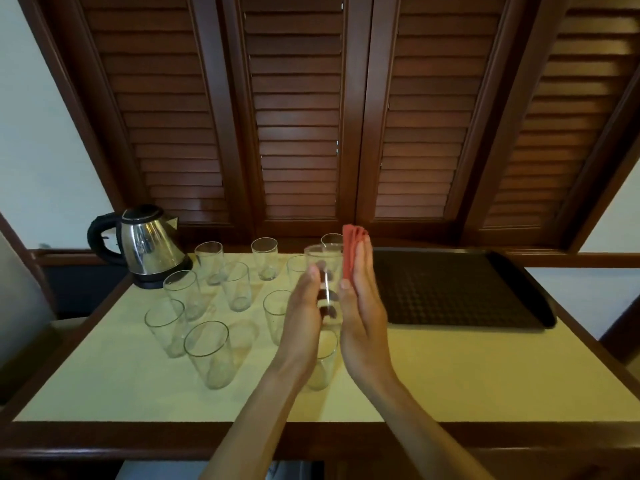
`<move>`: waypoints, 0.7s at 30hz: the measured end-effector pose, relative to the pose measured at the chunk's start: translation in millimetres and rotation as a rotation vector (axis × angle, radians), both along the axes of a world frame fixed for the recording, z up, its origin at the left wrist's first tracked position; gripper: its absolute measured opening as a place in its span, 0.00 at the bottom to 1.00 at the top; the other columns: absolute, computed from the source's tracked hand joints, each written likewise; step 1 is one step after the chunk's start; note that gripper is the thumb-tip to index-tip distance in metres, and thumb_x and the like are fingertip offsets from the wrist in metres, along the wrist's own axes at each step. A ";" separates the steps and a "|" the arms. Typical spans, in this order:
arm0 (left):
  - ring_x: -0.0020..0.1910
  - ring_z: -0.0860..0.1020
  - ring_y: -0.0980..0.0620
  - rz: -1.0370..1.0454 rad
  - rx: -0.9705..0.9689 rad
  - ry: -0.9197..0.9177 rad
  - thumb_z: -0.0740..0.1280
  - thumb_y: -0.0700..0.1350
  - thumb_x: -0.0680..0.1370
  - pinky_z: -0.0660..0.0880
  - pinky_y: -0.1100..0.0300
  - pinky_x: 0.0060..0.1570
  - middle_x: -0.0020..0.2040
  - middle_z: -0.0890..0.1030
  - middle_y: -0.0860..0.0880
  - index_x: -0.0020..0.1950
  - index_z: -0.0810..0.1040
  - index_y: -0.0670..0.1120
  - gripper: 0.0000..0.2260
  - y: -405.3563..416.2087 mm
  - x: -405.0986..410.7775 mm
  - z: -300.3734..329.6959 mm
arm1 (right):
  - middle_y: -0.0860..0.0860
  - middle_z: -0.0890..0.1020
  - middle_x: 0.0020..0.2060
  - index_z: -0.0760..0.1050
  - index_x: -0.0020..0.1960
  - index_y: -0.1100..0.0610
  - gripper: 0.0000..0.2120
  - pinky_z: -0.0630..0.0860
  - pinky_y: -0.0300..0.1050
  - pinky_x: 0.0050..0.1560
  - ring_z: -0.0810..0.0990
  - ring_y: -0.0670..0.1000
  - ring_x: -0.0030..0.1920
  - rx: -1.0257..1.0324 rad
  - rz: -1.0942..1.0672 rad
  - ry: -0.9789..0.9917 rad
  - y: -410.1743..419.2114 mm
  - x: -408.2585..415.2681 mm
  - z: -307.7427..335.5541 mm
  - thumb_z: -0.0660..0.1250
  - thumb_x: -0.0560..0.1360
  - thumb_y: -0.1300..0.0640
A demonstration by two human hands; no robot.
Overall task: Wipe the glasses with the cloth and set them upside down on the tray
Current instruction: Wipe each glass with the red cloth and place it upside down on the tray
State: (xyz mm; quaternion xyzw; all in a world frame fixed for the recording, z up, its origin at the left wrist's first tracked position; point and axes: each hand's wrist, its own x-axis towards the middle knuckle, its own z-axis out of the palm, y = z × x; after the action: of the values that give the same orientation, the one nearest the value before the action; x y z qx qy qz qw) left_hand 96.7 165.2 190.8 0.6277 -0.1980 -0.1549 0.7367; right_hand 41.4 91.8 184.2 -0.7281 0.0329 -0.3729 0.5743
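Centrally, the left hand [304, 306] grips a raised glass [323, 268], while the right hand [360, 299], fingers straight, presses a red cloth [350, 251] against its side. Other glasses [207, 351] stand lower left; the black tray [460, 289] lies right on the worktop [450, 375].

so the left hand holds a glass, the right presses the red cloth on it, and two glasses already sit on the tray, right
Not quite: in the head view the black tray holds no glasses yet. The left hand does hold a glass, and the right hand presses the red cloth on it.
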 end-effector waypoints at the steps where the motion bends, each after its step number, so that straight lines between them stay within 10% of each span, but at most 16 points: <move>1: 0.62 0.83 0.47 0.007 -0.021 -0.009 0.52 0.68 0.82 0.78 0.44 0.65 0.59 0.86 0.46 0.67 0.80 0.53 0.28 -0.9 6.0 5.5 | 0.38 0.51 0.81 0.48 0.81 0.46 0.27 0.52 0.38 0.79 0.49 0.39 0.80 -0.041 0.031 0.007 6.2 -2.0 -5.4 0.53 0.85 0.52; 6: 0.61 0.82 0.50 -0.041 0.046 -0.091 0.58 0.70 0.80 0.82 0.50 0.60 0.63 0.82 0.48 0.67 0.78 0.57 0.24 -5.3 0.9 0.7 | 0.33 0.60 0.78 0.49 0.81 0.42 0.26 0.67 0.41 0.74 0.61 0.39 0.77 0.079 0.054 -0.066 -3.0 0.5 -9.7 0.52 0.85 0.48; 16: 0.58 0.84 0.52 0.060 -0.105 -0.066 0.60 0.64 0.82 0.83 0.51 0.57 0.59 0.84 0.52 0.68 0.76 0.53 0.21 -11.7 -14.4 -2.6 | 0.42 0.57 0.81 0.49 0.82 0.48 0.28 0.60 0.59 0.79 0.57 0.46 0.80 0.107 0.052 -0.078 -15.5 1.4 -4.4 0.53 0.85 0.52; 21: 0.61 0.78 0.58 0.116 -0.072 -0.052 0.52 0.69 0.77 0.78 0.55 0.62 0.65 0.78 0.54 0.64 0.77 0.59 0.25 -9.3 5.6 15.0 | 0.37 0.53 0.81 0.49 0.81 0.48 0.26 0.53 0.50 0.80 0.51 0.43 0.81 -0.061 0.049 -0.052 11.3 -8.6 -16.3 0.51 0.86 0.52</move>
State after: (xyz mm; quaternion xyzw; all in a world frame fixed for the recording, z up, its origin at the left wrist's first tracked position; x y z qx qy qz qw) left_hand 102.3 155.8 205.8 0.6150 -0.1859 -0.0881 0.7613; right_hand 32.8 103.0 167.8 -0.7358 -0.0111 -0.3782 0.5616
